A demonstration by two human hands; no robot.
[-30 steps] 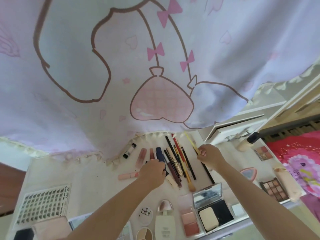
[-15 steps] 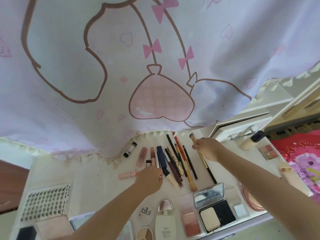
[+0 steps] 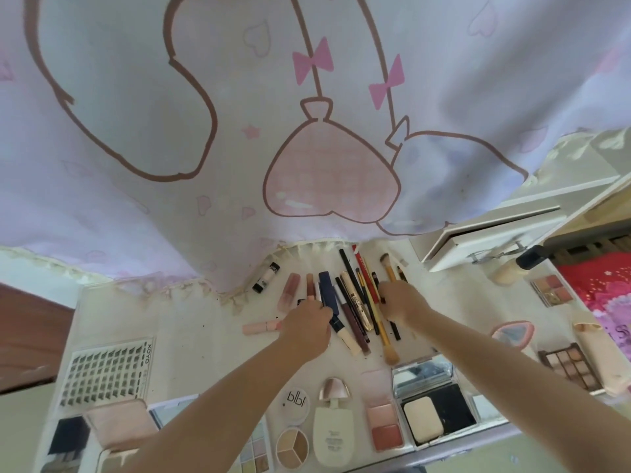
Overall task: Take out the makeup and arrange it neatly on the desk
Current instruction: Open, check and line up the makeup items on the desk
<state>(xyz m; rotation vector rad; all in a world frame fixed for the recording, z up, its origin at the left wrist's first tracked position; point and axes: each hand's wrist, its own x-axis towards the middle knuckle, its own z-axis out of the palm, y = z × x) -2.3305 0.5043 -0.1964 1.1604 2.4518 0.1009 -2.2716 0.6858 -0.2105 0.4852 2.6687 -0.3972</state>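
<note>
We see the right hand (image 3: 401,303) pinching the brush (image 3: 388,269) — handle running away from us, parallel to the pencil row (image 3: 358,298) alongside. The left hand (image 3: 307,324) curls at the blue tube (image 3: 328,293) — grip unclear.

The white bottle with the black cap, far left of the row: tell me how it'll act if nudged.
The white bottle lies on its side and looks round, so it would probably roll. It seems small, so likely light.

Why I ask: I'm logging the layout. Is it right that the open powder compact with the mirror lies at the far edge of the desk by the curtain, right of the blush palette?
Not quite. The head view shows the open powder compact at the near edge of the desk, not by the curtain. It does lie right of the blush palette.
</note>
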